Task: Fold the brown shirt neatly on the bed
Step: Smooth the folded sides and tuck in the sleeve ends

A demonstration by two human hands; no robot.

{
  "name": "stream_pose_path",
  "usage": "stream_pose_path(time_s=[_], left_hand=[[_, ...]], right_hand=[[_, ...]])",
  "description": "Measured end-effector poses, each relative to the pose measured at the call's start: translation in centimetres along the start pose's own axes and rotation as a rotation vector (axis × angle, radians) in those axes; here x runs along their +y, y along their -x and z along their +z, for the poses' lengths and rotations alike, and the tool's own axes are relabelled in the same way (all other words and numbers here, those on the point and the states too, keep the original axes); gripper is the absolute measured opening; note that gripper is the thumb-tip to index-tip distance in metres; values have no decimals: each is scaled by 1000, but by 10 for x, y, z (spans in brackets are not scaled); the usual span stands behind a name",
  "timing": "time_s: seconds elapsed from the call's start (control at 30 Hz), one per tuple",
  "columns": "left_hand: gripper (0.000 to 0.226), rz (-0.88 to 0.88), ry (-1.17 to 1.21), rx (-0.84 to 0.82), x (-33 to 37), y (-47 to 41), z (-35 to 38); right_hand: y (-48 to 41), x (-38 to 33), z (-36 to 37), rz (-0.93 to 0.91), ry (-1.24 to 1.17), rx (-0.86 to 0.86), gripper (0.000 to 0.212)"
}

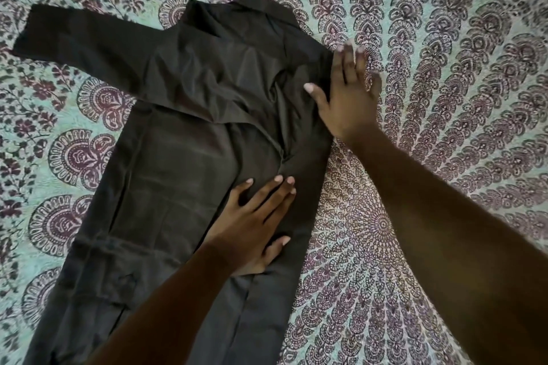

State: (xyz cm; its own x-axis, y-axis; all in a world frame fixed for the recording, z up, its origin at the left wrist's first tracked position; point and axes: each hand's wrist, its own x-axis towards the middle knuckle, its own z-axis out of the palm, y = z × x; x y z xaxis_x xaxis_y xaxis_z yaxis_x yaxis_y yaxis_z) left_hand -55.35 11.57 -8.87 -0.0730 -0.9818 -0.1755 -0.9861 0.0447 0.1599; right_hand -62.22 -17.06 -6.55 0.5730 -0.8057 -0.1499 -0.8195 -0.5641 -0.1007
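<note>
The dark brown shirt [184,139] lies flat on the bed, collar at the top and hem running off the bottom edge of the view. Its left sleeve [77,35] stretches out to the upper left. The right side is folded inward over the body, leaving a straight edge on the right. My left hand [255,222] rests flat on the lower middle of the shirt, fingers spread. At the shirt's upper right fold edge lies my right hand [347,98], flat and open, thumb on the cloth, fingers partly on the bedspread.
A pale green bedspread [444,68] with a purple paisley and floral print covers the whole bed around the shirt. Bare bedspread extends to the right of the shirt and at the far left.
</note>
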Motion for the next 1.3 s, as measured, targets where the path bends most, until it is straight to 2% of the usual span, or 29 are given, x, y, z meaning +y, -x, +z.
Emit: stream_pose_path(time_s=[0.07, 0.2, 0.4, 0.47, 0.53, 0.63, 0.73, 0.93, 1.1, 1.3], left_hand=[[81, -2, 3, -8, -1, 1, 1], [79, 9, -17, -17, -1, 1, 1], [79, 2, -30, 0, 1, 1, 1], [80, -4, -37, 2, 1, 2, 2], [79, 2, -52, 7, 1, 2, 2], [80, 7, -60, 31, 1, 2, 3], [78, 7, -58, 43, 0, 5, 4], [70, 25, -40, 88, 4, 15, -1], [63, 95, 18, 72, 19, 89, 10], [72, 82, 32, -25, 40, 196, 22]], right_hand=[[48, -10, 10, -90, -16, 83, 86], [121, -10, 45, -280, 70, -4, 86], [24, 15, 27, -142, 61, -59, 94], [5, 14, 16, -125, 72, -89, 90], [15, 9, 11, -133, 48, -47, 83], [73, -2, 16, -175, -40, 82, 69], [146, -6, 37, -193, -75, 44, 62], [245, -16, 65, -310, 66, -41, 65], [309, -43, 75, -278, 73, -7, 64], [406, -91, 86, -126, 44, -36, 68]])
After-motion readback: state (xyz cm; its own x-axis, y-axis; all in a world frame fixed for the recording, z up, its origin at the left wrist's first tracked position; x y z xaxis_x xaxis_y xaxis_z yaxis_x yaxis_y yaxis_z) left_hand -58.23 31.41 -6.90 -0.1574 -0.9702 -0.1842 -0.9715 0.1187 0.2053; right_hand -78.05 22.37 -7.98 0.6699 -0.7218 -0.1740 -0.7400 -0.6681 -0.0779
